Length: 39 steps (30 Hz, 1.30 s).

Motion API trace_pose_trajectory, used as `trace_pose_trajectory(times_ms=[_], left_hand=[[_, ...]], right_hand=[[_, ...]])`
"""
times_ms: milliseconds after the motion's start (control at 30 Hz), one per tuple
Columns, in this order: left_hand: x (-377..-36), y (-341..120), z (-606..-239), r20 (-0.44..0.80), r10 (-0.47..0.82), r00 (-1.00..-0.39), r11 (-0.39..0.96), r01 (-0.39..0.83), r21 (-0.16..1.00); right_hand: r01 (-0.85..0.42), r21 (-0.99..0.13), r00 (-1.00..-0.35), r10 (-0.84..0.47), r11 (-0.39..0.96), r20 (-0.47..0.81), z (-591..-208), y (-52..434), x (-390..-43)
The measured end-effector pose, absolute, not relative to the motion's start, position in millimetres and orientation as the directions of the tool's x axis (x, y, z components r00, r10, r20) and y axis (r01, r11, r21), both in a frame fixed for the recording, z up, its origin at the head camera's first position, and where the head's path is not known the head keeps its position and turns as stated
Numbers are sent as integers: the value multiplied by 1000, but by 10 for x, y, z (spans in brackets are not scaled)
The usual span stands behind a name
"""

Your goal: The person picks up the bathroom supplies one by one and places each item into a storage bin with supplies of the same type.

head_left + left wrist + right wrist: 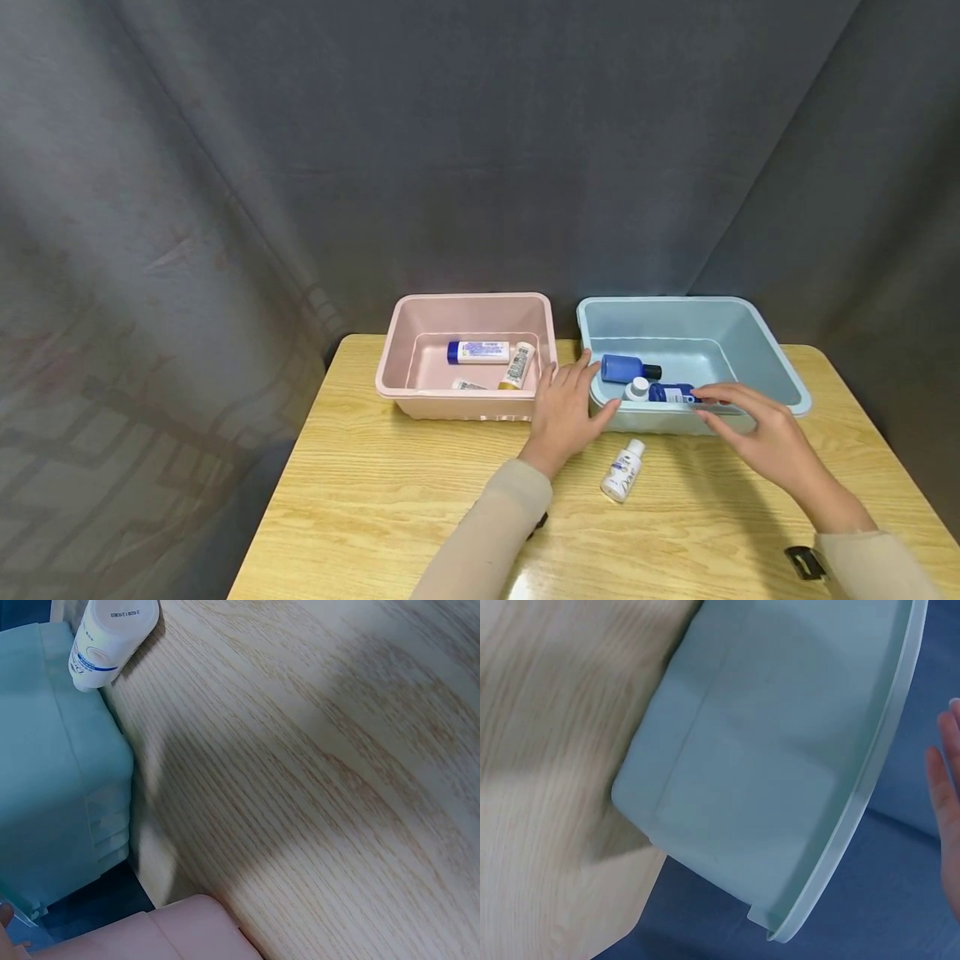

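Observation:
In the head view my left hand (566, 417) is at the gap between the pink bin (465, 407) and the light blue bin (772, 350). Its fingers are spread at the bins' near corners, holding nothing. My right hand (768, 437) is at the blue bin's front rim, fingers fairly straight, thumb apart. Its fingertips are beside a dark blue bottle (669, 392); whether they touch it cannot be told. A blue bottle with black cap (621, 368) and a white-capped bottle (637, 389) lie near it. A white Dove bottle (621, 473) lies on the table before the bin.
Inside the pink bin are a white tube with blue cap (482, 352), a white tube with gold cap (517, 367) and a partly hidden white item (468, 384). The wooden table (360, 500) ends at a grey curtain (480, 167) behind the bins.

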<state>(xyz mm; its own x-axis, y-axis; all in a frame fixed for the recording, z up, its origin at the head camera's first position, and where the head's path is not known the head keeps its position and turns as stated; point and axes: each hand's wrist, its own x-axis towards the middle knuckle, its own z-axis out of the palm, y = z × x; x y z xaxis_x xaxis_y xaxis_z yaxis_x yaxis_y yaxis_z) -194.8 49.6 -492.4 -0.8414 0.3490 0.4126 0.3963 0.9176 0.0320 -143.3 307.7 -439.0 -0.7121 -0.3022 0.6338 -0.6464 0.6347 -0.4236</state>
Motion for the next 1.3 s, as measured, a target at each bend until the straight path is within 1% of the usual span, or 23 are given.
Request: trace_pose_trajectory(times_ms=[167, 400, 600, 867, 1100, 1300], left_hand=[[-1948, 494, -4927, 422, 349, -837, 916, 399, 33], [-1949, 491, -4927, 429, 344, -835, 918, 396, 34], [-1952, 492, -4931, 422, 345, -838, 921, 389, 20], [-1956, 496, -4936, 422, 349, -837, 920, 391, 15], [-1958, 497, -4938, 428, 348, -834, 921, 390, 12], [-1955, 497, -4940, 428, 347, -835, 922, 387, 8]], right_hand=[[-681, -431, -693, -331, 592, 640, -4441, 3051, -1375], [-666, -431, -710, -338, 609, 618, -4541, 2982, -1309], [-678, -431, -703, -355, 595, 616, -4681, 2958, -1276], [-658, -449, -724, -343, 605, 598, -4805, 2903, -1226], [-587, -484, -785, -311, 649, 536, -4886, 2847, -1172], [-589, -504, -784, -293, 632, 548, -4962, 2834, -1139]])
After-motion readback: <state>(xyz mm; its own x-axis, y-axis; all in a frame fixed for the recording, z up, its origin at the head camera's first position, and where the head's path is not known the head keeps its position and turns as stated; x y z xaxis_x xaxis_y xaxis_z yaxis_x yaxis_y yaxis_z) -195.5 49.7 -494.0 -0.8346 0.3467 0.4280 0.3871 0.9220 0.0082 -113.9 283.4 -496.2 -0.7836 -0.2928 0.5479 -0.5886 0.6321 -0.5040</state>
